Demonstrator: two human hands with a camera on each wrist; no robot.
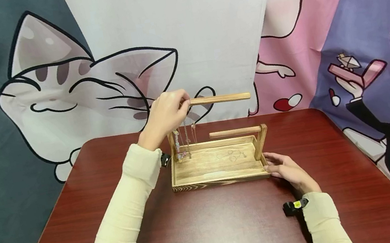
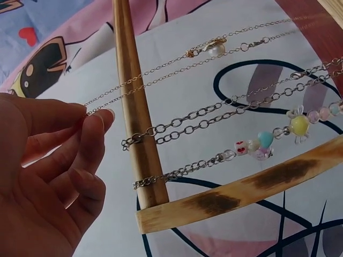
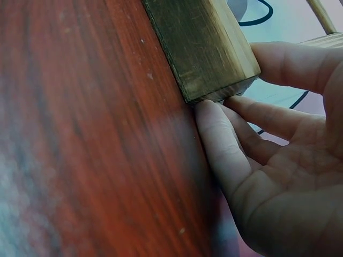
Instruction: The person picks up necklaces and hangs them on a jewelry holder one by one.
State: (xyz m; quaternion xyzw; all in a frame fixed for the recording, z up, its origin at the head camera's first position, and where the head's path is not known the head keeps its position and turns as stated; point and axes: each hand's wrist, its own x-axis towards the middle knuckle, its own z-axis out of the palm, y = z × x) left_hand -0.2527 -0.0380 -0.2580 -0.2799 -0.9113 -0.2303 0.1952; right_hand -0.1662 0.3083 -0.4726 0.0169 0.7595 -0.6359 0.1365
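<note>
A wooden jewelry stand has a tray base [image 1: 224, 182], an upper bar [image 1: 220, 98] and a lower bar [image 1: 235, 132]. My left hand [image 1: 168, 111] pinches the fine chain of a necklace with a pearl pendant [image 2: 217, 49] between thumb and finger, beside the upper bar. Its chain passes across that bar in the left wrist view. A silver chain necklace [image 2: 198, 113] and a necklace of pastel beads [image 2: 299, 126] loop over the same bar, nearer its post. My right hand [image 1: 288, 170] grips the tray's front right corner, fingers on the end [image 3: 209, 43].
Thin chains [image 1: 231, 158] lie on the tray floor, right of its middle. The stand rests on a reddish-brown table [image 1: 212, 226]. Behind the table hangs a cloth printed with cartoon figures [image 1: 223, 13].
</note>
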